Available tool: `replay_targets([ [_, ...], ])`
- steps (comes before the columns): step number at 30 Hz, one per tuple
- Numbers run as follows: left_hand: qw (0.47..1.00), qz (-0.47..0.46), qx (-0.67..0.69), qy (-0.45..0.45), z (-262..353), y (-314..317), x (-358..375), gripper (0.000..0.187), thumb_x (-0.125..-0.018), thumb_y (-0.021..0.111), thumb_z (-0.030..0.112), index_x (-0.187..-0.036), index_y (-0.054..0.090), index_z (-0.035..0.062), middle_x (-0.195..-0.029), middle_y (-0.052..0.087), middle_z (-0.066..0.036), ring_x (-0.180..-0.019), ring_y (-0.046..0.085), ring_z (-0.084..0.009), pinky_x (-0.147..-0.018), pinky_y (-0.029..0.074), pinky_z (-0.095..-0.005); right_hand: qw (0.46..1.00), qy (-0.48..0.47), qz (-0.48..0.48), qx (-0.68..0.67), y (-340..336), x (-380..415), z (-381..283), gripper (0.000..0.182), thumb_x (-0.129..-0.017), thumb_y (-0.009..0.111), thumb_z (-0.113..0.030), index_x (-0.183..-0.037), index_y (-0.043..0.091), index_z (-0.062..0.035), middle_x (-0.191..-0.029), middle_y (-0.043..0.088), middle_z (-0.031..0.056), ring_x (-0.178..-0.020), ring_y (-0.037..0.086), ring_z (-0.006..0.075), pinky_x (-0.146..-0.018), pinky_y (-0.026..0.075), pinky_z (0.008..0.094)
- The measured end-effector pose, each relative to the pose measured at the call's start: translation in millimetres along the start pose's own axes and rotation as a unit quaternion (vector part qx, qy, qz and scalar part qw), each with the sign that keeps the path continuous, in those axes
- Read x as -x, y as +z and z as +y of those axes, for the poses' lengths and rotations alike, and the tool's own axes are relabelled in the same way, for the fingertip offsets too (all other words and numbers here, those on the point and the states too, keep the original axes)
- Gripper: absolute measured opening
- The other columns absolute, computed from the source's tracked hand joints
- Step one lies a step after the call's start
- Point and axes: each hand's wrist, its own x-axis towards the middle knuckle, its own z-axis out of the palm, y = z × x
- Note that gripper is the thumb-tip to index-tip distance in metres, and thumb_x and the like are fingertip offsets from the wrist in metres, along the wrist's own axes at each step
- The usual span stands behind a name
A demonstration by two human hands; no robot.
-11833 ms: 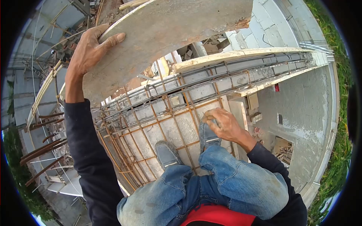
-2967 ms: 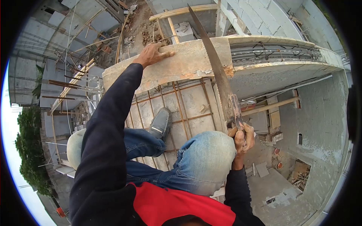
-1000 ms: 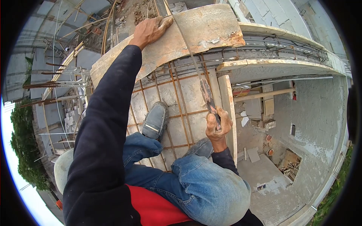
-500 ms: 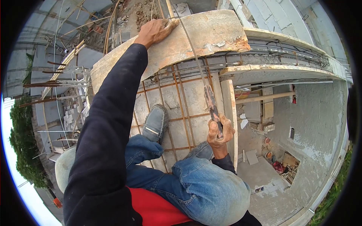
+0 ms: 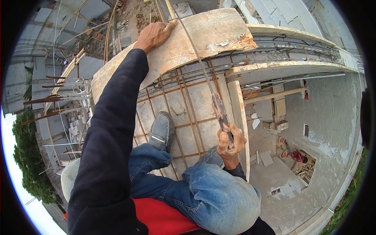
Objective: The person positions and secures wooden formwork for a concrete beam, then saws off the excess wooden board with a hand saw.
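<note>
Plank (image 5: 196,43): a long, pale, cement-stained board is laid across the top of a rebar cage (image 5: 184,102), high above a building site; its right end is chipped and rust-coloured.
Saw (image 5: 203,74): a thin blade is set across the plank's upper edge, just beside the left hand, and runs down to a worn wooden handle.
Left hand (image 5: 153,34): it is pressed flat on the plank's far edge, fingers spread and closed over the rim, so the board is pinned.
Right hand (image 5: 230,141): its fingers are wrapped tightly round the saw handle.
Handling, as judged: the plank is likely stiff and fairly heavy, with a rough, gritty surface; it is best held at the edge close to the cut.
Surroundings: a grey shoe (image 5: 159,131) is planted on the rebar, jeans-clad knees are bent below, and a yard with rubble is seen far beneath at right.
</note>
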Motion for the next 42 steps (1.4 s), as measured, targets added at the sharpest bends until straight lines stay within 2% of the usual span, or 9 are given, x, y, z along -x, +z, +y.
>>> replay_targets([
  [5,0.998,-0.031,-0.051,-0.031,-3.2,1.9,-2.6,0.073,-0.094,0.033,0.065,-0.103,0.072,0.0046,-0.084,0.07,-0.021,-0.083,0.068,-0.0363,-0.074,0.05,-0.0446,0.999,0.029,-0.026,0.02,-15.0,9.3,-3.2,0.037,-0.089,0.06,-0.027,-0.097,0.06,0.0089,-0.062,0.056,0.0097,-0.053,0.057,0.0187,-0.048,0.044,0.0304],
  [9,0.999,-0.003,-0.039,-0.022,7.2,-3.3,-0.9,0.072,-0.094,0.032,0.066,-0.104,0.072,0.0069,-0.083,0.069,-0.022,-0.082,0.067,-0.0377,-0.073,0.05,-0.0459,0.999,0.028,-0.023,0.019,-12.1,4.3,-8.3,0.037,-0.089,0.06,-0.027,-0.097,0.06,0.0088,-0.063,0.056,0.0105,-0.055,0.058,0.0194,-0.049,0.044,0.031],
  [11,0.997,-0.002,-0.066,-0.035,10.6,-4.1,4.8,0.072,-0.094,0.032,0.067,-0.104,0.072,0.0076,-0.083,0.069,-0.022,-0.082,0.067,-0.0383,-0.072,0.05,-0.0458,0.995,0.086,-0.058,0.005,-23.0,13.1,-11.1,0.039,-0.086,0.065,-0.026,-0.1,0.063,0.0103,-0.081,0.067,0.0202,-0.066,0.067,0.0278,-0.059,0.054,0.0339],
  [12,0.997,0.023,-0.069,-0.02,13.2,-3.8,7.2,0.073,-0.094,0.031,0.067,-0.099,0.073,0.007,-0.08,0.069,-0.022,-0.079,0.067,-0.0379,-0.071,0.051,-0.0458,0.995,0.087,-0.057,0.006,-26.3,14.7,-9.9,0.039,-0.086,0.065,-0.026,-0.1,0.063,0.0103,-0.081,0.067,0.0202,-0.066,0.067,0.0278,-0.059,0.054,0.0339],
  [14,0.996,0.044,-0.071,-0.006,15.6,-2.4,9.6,0.074,-0.094,0.031,0.067,-0.094,0.073,0.0064,-0.077,0.068,-0.022,-0.075,0.068,-0.0374,-0.071,0.053,-0.0459,0.996,0.065,-0.052,-0.007,-33.1,19.7,-8.3,0.038,-0.085,0.066,-0.025,-0.1,0.063,0.0103,-0.08,0.067,0.0198,-0.065,0.067,0.0273,-0.058,0.053,0.0337],
  [18,0.997,0.024,-0.068,-0.016,19.8,-5.9,8.5,0.073,-0.092,0.031,0.068,-0.098,0.073,0.0086,-0.078,0.068,-0.022,-0.076,0.068,-0.0369,-0.071,0.052,-0.0454,0.994,0.066,-0.077,0.032,-33.7,15.5,-8.4,0.037,-0.085,0.066,-0.024,-0.099,0.063,0.01,-0.078,0.066,0.0186,-0.063,0.066,0.0251,-0.056,0.052,0.0329],
  [31,0.996,0.03,-0.087,-0.011,15.4,-4.9,7.0,0.073,-0.091,0.033,0.07,-0.1,0.074,0.0092,-0.075,0.068,-0.02,-0.072,0.068,-0.0354,-0.069,0.053,-0.0448,0.993,0.096,-0.073,-0.011,-36.7,16.7,-16.0,0.037,-0.085,0.066,-0.023,-0.099,0.063,0.0102,-0.075,0.065,0.0178,-0.061,0.066,0.025,-0.056,0.052,0.0315],
  [33,0.996,0.031,-0.08,-0.004,12.9,-2.8,6.6,0.074,-0.091,0.033,0.07,-0.101,0.074,0.0088,-0.075,0.068,-0.02,-0.072,0.068,-0.0353,-0.068,0.053,-0.0447,0.994,0.074,-0.077,0.01,-38.0,16.9,-16.1,0.038,-0.089,0.061,-0.028,-0.099,0.061,0.0093,-0.068,0.059,0.0124,-0.054,0.058,0.0175,-0.049,0.046,0.0311],
  [42,0.997,0.05,-0.065,0.002,14.5,-1.5,8.5,0.075,-0.091,0.034,0.071,-0.098,0.074,0.0074,-0.076,0.068,-0.021,-0.071,0.068,-0.0347,-0.067,0.053,-0.0444,0.991,0.096,-0.088,0.004,-47.3,19.2,-14.7,0.039,-0.088,0.061,-0.028,-0.099,0.061,0.01,-0.065,0.059,0.0117,-0.053,0.058,0.0168,-0.049,0.046,0.0309],
])
